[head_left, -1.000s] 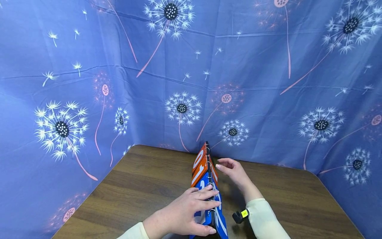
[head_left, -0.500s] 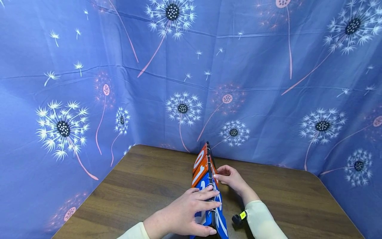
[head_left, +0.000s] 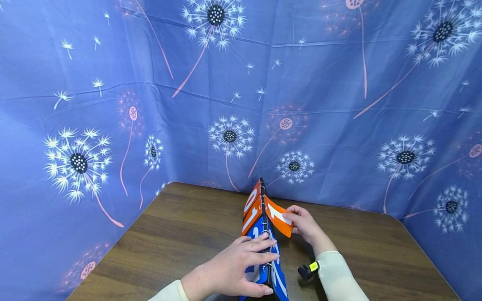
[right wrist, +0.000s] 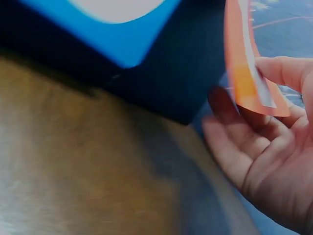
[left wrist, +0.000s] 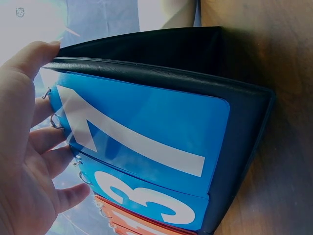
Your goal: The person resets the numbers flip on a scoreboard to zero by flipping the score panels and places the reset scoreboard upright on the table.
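Observation:
A tent-shaped flip scoreboard [head_left: 279,282] stands on the table, its number cards hung on rings along the black top ridge. My left hand [head_left: 235,265] rests across the near end of the ridge, fingers spread and mostly straight over the rings. Its thumb [left wrist: 36,55] lies at the near corner in the left wrist view, beside a blue card with a 7 [left wrist: 146,129]. Between thumb and fingers my right hand [head_left: 306,225] pinches an orange number card [head_left: 276,215] marked 1, lifted out from the right face. The card bends slightly in the right wrist view [right wrist: 247,83].
The brown wooden table [head_left: 180,221] extends on both sides of the scoreboard. A blue dandelion-print cloth [head_left: 331,83] hangs behind it and at the sides. A small black device with a yellow label [head_left: 314,266] sits at the right sleeve.
My right hand has moved in to the scoreboard's right face, taken hold of the orange card and swung it outward to the right. The left hand has stayed in place.

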`<state>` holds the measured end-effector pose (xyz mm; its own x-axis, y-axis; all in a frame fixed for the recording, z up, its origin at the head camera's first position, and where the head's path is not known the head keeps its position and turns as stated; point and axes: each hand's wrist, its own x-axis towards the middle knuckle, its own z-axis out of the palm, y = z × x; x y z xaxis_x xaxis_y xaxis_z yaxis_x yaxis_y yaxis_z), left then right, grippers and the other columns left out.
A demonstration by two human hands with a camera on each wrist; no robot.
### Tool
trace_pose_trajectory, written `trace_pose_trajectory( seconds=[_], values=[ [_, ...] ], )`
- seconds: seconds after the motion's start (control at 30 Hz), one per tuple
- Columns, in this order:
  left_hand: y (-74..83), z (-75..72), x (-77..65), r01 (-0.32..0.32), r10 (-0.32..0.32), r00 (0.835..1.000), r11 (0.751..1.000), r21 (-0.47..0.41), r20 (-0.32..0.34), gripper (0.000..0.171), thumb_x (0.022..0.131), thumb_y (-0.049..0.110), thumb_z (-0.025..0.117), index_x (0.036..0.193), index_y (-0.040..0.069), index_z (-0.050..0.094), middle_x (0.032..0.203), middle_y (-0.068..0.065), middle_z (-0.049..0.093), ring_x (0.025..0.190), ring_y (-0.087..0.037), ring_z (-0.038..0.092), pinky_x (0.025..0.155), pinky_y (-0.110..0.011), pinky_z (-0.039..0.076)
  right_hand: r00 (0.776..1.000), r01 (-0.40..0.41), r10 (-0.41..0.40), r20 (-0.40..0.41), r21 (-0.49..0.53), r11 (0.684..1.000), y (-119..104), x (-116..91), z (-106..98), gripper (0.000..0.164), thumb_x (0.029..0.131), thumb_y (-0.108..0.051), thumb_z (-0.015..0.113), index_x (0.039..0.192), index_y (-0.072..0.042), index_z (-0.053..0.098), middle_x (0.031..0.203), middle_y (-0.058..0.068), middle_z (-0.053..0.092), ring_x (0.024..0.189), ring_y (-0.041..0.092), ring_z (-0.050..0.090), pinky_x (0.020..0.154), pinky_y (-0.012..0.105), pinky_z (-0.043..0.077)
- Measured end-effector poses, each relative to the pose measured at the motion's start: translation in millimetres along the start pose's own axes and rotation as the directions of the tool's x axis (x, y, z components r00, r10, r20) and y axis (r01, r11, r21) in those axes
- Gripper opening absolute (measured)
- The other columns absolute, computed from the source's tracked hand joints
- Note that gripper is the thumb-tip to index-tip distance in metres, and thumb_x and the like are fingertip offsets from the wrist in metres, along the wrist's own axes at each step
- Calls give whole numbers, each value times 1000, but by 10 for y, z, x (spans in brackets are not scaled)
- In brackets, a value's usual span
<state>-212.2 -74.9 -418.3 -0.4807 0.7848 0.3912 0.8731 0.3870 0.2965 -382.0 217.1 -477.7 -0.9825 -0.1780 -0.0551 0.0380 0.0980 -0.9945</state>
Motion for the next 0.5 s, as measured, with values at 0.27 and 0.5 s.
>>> trace_pose_trajectory(
  seconds=[0.27, 0.5],
  values=[
    [7, 4, -2, -6, 6, 1000, 1000, 11, -6, 66, 100, 61, 57, 155, 24, 62, 168, 6, 46, 160, -27, 39, 118, -56, 40, 998, 28, -39, 42, 253, 967, -327, -173, -217, 19, 103, -21, 66, 121, -13, 64, 108, 5, 72, 83, 21, 76, 73, 39, 64],
    [8, -8, -4, -9, 9, 1000, 1000, 7, -14, 66, 100, 60, 58, 154, 24, 62, 168, 5, 46, 160, -28, 39, 118, -57, 40, 939, 175, -293, 179, 486, 856, -656, -366, -171, 35, 112, -13, 46, 143, -13, 61, 125, 7, 73, 97, 23, 81, 82, 42, 63]
  ],
)
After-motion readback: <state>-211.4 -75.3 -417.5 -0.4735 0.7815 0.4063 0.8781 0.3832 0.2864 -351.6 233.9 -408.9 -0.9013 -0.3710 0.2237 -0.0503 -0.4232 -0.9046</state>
